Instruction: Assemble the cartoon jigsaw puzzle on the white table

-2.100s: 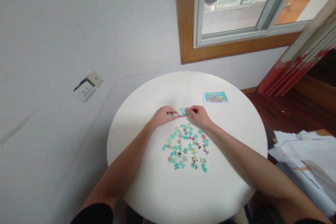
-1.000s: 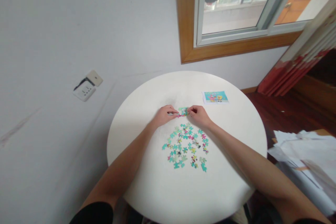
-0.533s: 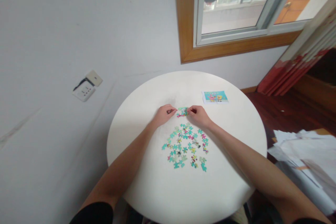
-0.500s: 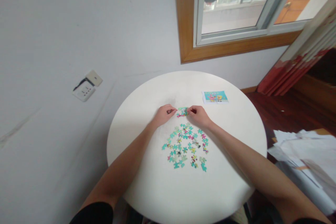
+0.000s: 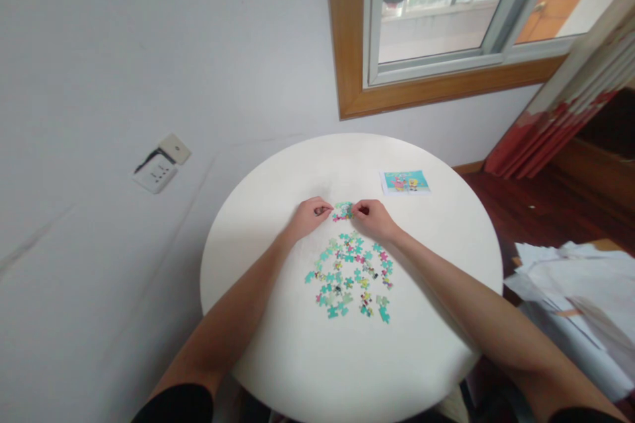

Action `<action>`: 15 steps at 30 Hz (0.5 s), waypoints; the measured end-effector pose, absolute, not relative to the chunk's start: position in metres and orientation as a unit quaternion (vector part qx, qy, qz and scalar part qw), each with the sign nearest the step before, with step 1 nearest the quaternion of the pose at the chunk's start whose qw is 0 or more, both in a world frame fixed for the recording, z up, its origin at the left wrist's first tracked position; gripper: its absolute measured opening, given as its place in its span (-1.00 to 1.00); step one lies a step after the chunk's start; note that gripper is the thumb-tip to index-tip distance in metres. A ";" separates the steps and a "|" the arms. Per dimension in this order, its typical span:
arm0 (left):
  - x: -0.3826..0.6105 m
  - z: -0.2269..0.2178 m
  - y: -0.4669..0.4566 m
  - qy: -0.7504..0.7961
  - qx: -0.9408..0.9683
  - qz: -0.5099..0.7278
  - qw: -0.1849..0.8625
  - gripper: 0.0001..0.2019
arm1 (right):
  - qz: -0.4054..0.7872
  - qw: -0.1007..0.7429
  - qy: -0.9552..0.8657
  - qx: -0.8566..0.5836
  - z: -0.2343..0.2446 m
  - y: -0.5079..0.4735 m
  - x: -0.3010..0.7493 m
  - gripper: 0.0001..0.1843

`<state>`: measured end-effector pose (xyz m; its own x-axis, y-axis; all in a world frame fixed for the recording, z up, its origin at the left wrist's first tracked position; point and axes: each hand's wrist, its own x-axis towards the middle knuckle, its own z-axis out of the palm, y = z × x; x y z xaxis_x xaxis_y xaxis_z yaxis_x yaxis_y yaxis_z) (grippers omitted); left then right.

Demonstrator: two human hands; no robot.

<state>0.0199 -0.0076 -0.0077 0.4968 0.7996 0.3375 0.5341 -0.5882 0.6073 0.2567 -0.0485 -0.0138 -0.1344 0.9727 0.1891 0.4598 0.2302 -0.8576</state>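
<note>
A small joined section of jigsaw puzzle [image 5: 342, 211], teal with pink along its near edge, lies on the white round table [image 5: 278, 178]. At its left edge my left hand [image 5: 312, 217] is closed, thumb and forefinger pinched together at the puzzle's side. My right hand [image 5: 374, 218] pinches the right edge of the section, where its fingertips cover part of it. Loose jigsaw pieces [image 5: 350, 281] in teal, pale green, pink and yellow are spread nearer to me, below both hands. What exactly lies between the fingertips is too small to make out.
A picture card [image 5: 405, 182] with two cartoon figures lies on the table beyond my right hand. Stacked white papers [image 5: 578, 284] stand right of the table. The wall with a socket [image 5: 156, 173] is at the left, and a window [image 5: 436, 13] is behind.
The whole view has shifted slightly. Both hands stay at the edges of the joined puzzle section, with hardly any movement of the fingers.
</note>
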 end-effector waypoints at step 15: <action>0.022 -0.004 -0.009 0.415 0.829 0.304 0.221 -0.81 | 0.299 0.258 -0.802 -0.448 0.055 -0.088 0.282 -0.85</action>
<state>0.0221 -0.0086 -0.0041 0.4708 0.8217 0.3213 0.5525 -0.5585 0.6187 0.2817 -0.0879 0.0555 -0.4665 0.8724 0.1455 0.5638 0.4201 -0.7111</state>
